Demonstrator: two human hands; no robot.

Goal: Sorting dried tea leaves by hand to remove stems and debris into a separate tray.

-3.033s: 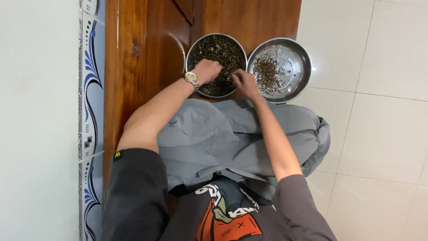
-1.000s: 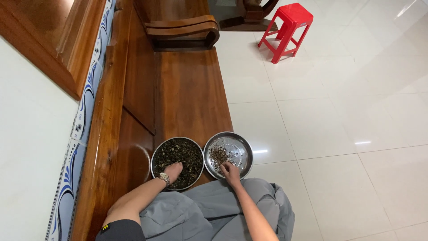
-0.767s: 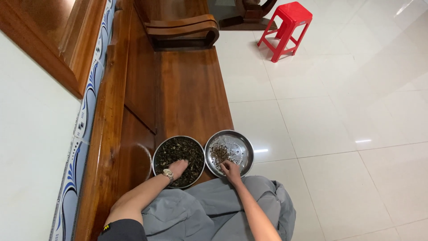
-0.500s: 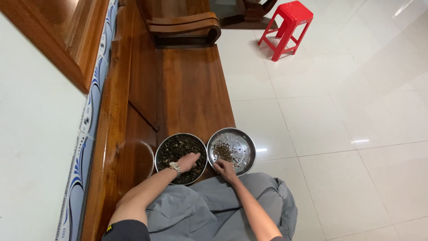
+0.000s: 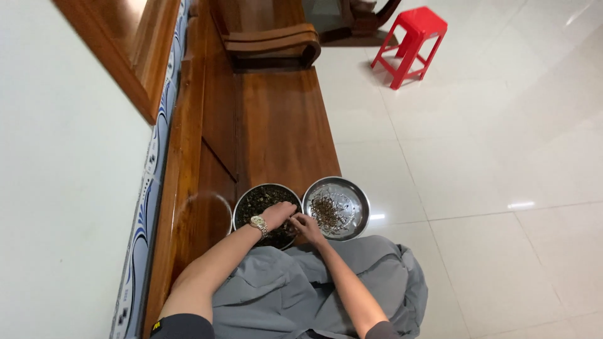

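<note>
Two round metal bowls sit side by side on a long wooden bench (image 5: 282, 132) in front of my knees. The left bowl (image 5: 249, 199) is full of dark leafy bits. The right bowl (image 5: 353, 207) holds a thin scatter of small brown pieces. My left hand (image 5: 280, 213), with a metal wristwatch, rests in the left bowl with fingers curled on the dark bits. My right hand (image 5: 305, 225) is at the seam between the two bowls, fingertips pinched together close to my left hand. What the fingers pinch is too small to make out.
My grey trousers (image 5: 301, 289) fill the bottom of the view. A white wall with a blue patterned tile band (image 5: 147, 207) runs along the left. A red plastic stool (image 5: 411, 43) stands on the pale tiled floor (image 5: 490, 163) at the far right.
The camera tilted up from a close view to take in the bench and floor. My right hand came back from the right bowl to the seam beside my left hand.
</note>
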